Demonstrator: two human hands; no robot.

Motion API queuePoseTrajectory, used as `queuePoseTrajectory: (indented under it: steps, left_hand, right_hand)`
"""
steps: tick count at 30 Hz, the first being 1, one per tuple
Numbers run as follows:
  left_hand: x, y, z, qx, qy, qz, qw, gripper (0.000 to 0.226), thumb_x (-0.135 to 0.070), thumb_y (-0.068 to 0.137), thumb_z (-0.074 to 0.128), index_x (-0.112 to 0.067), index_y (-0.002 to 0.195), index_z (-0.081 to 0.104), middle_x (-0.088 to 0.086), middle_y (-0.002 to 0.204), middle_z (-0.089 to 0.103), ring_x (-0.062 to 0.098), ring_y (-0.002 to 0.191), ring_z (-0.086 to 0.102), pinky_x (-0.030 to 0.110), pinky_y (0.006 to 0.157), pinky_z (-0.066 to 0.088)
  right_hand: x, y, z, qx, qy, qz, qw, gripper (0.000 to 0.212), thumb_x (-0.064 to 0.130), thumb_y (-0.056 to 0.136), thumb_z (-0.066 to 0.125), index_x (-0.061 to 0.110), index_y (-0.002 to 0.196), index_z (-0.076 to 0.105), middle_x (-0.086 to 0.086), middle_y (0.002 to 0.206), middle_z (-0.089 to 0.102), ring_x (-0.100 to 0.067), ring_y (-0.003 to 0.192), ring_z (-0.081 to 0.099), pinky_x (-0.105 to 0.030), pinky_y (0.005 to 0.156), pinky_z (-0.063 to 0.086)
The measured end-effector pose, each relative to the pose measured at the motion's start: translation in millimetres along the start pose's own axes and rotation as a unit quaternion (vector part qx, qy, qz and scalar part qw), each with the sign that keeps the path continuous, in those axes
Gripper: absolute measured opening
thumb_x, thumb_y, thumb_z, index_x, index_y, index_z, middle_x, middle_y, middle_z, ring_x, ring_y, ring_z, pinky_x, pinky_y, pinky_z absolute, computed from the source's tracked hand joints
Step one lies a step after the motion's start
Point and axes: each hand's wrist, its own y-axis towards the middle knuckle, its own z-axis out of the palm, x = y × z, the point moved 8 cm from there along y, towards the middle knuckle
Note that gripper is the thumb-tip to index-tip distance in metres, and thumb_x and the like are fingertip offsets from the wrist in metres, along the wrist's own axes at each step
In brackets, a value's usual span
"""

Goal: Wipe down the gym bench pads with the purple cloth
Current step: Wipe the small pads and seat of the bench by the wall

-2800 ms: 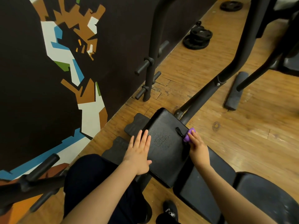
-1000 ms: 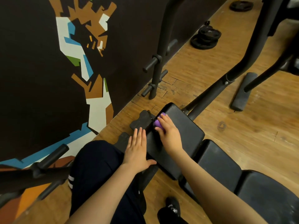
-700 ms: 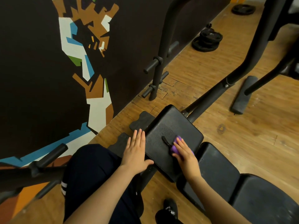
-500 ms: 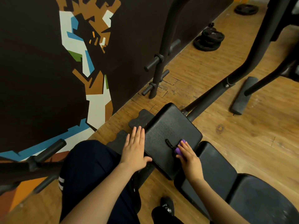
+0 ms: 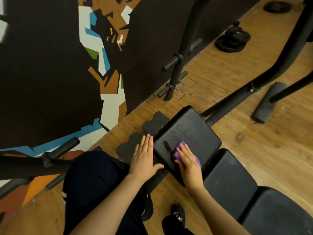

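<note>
The black end bench pad [image 5: 189,131] lies in the middle of the view, with two more black pads [image 5: 228,178] trailing to the lower right. The purple cloth [image 5: 177,154] sits on the near part of the end pad, a black loop sticking out from it. My right hand [image 5: 188,160] presses flat on the cloth with fingers stretched over it, and purple shows on both sides of the hand. My left hand [image 5: 145,156] rests flat, fingers straight, against the pad's left edge.
Black foam rollers [image 5: 155,123] lie left of the pad. A post with pegs [image 5: 177,68] stands by the painted wall. The bench frame tube [image 5: 237,100], a floor foot [image 5: 268,102] and weight plates [image 5: 232,39] lie beyond. My knee [image 5: 94,180] is at lower left.
My right hand has dragged the cloth from the pad's far left corner back across to its near edge. My left hand has stayed at the pad's left side.
</note>
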Motion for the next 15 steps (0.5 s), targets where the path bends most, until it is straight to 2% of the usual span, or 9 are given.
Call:
queuePoseTrajectory:
  steps: [4,8,11,13,15]
  left_hand:
    - [1,2,1,0.02,0.026,0.035,0.999,0.119,-0.061,0.078,0.063,-0.008,0.149,-0.017,0.006,0.158,-0.019,0.012,0.136,-0.025,0.034,0.117,-0.007]
    - [5,3,0,0.065,0.028,0.064,0.995,0.121,-0.059,0.077,0.066,-0.008,0.148,-0.018,0.007,0.158,-0.018,0.016,0.143,-0.02,0.036,0.12,-0.003]
    - [6,2,-4,0.077,0.0,0.047,0.996,0.119,-0.057,0.077,0.067,-0.005,0.149,-0.012,0.01,0.159,-0.014,0.019,0.145,-0.016,0.037,0.118,-0.004]
    - [9,-1,-5,0.065,-0.026,0.015,0.997,0.121,-0.057,0.076,0.068,-0.005,0.149,-0.014,0.01,0.158,-0.016,0.02,0.145,-0.017,0.036,0.117,-0.005]
    - [12,-4,-6,0.052,-0.042,-0.001,0.998,0.124,-0.057,0.075,0.069,-0.005,0.148,-0.018,0.01,0.157,-0.02,0.019,0.144,-0.019,0.034,0.116,-0.007]
  right_hand:
    - [-20,-19,-9,0.005,-0.014,0.027,1.0,0.049,0.006,0.081,0.067,0.01,0.127,0.052,0.006,0.137,0.037,-0.017,0.133,0.031,-0.039,0.109,0.027]
    - [25,16,-4,-0.021,0.026,0.001,0.999,0.044,0.008,0.083,0.066,0.005,0.125,0.055,-0.002,0.136,0.043,-0.018,0.131,0.031,-0.038,0.108,0.023]
    - [68,52,17,0.014,0.02,-0.058,0.998,0.044,0.009,0.084,0.064,0.003,0.126,0.054,-0.012,0.138,0.046,-0.023,0.134,0.029,-0.036,0.109,0.018]
    - [76,61,28,0.028,0.005,-0.079,0.996,0.043,0.01,0.084,0.065,0.002,0.125,0.055,-0.014,0.136,0.048,-0.029,0.134,0.034,-0.038,0.11,0.021]
    - [67,50,32,0.032,0.003,-0.087,0.996,0.046,0.01,0.082,0.067,0.003,0.125,0.056,-0.013,0.134,0.051,-0.028,0.132,0.037,-0.036,0.11,0.027]
